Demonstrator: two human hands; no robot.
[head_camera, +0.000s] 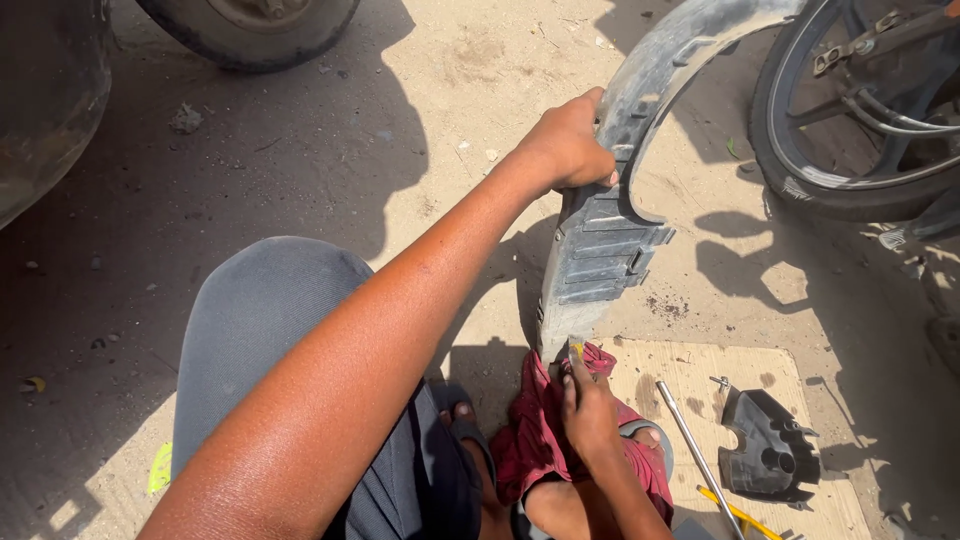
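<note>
**Fender end may slip off the red cloth**

The curved grey plastic fender (610, 235) is held upright by the left hand (570, 145), clenched on its inner edge. Its lower tip is pressed against a red cloth (535, 440) by the right hand (590, 415), which grips a small yellow-tipped tool. A slip is judged likely if the tool pressure twists the thin, flexible plastic.
</note>
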